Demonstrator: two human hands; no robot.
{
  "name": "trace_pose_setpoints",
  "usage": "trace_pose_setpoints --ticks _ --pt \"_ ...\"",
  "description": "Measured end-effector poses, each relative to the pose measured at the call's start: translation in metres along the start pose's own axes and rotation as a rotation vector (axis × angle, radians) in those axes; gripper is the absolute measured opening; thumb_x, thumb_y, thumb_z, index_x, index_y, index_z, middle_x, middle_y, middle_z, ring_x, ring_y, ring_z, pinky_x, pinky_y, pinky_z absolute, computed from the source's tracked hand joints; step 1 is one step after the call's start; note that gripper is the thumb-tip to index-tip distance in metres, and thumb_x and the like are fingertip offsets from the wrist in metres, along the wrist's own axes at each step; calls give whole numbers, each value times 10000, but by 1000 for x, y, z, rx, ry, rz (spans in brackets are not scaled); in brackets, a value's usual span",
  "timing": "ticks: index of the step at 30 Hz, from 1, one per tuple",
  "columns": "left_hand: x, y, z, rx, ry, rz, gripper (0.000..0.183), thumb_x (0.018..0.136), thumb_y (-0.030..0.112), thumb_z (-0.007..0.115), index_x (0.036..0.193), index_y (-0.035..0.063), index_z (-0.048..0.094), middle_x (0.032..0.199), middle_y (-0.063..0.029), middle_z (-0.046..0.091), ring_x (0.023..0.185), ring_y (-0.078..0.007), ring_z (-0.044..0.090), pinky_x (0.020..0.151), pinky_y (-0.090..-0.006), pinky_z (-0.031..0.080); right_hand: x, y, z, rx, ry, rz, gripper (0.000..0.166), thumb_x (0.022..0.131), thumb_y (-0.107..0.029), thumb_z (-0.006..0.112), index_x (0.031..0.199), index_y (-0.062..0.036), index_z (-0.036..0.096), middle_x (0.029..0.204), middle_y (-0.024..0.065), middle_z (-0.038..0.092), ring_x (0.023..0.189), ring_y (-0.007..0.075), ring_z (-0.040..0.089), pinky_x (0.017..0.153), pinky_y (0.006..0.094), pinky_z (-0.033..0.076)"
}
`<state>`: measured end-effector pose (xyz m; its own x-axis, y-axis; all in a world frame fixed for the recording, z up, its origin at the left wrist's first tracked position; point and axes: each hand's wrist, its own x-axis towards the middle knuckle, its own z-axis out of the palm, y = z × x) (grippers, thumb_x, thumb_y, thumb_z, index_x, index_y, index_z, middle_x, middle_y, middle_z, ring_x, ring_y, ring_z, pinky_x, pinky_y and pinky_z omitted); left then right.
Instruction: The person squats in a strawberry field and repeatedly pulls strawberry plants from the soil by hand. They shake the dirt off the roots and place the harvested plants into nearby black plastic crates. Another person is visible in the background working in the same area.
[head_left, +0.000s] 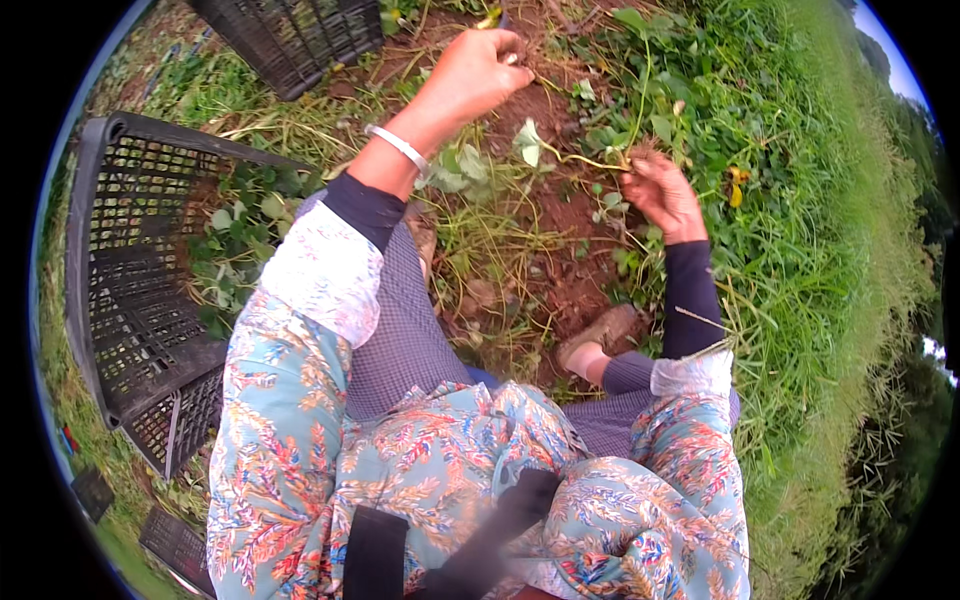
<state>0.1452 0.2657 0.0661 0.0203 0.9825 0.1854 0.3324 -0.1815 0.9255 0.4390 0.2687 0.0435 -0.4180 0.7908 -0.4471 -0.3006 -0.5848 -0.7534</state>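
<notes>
My left hand (484, 75) is stretched forward over the soil, thumb and fingers curled together around a small pale object (512, 58). What that object is, I cannot tell. A white bangle (397, 148) circles the left wrist. To the right, my right hand (664, 196) pinches a leafy vine (581, 159) near a brown clump of fine roots (643, 150). One stem with a pale green leaf (529, 142) reaches left from the fingers; another green stem (646, 82) rises above them. Reddish soil (566, 262) and pulled stems (495, 240) lie between my feet.
A black plastic crate (142, 247) with leafy vines (247, 217) inside stands close on my left. Another black crate (300, 37) is ahead at the upper left. More crates (176, 544) are at the lower left. Tall grass (802, 300) borders the right side.
</notes>
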Motion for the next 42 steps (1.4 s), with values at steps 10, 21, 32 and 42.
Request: trace_pose_setpoints --ticks 10,21,32,42 --pt "-7 14 9 10 -246 31 216 702 76 593 909 16 609 734 -62 614 664 -101 553 613 -243 436 44 26 49 -376 247 -31 171 772 -63 576 911 27 535 740 78 592 599 145 590 449 196 445" --pt "1 1 12 -346 -358 -263 237 707 59 607 918 -42 570 702 -31 567 573 -75 511 505 -194 396 20 6 95 -62 6 -48 281 828 -127 451 1054 40 457 880 150 601 705 170 603 510 214 453" --pt "2 1 10 -753 -325 -477 224 772 58 553 980 -21 525 762 -54 595 554 -73 520 463 -189 363 1 14 97 -485 20 -181 174 771 -119 557 893 3 574 662 43 594 481 61 512 406 156 350" --pt "1 8 11 -826 -359 -575 268 821 101 478 1067 -4 465 893 -89 578 658 -154 605 477 -211 376 -2 11 89 -458 61 -222 129 778 -111 549 850 -11 586 589 11 551 441 42 438 408 162 334"
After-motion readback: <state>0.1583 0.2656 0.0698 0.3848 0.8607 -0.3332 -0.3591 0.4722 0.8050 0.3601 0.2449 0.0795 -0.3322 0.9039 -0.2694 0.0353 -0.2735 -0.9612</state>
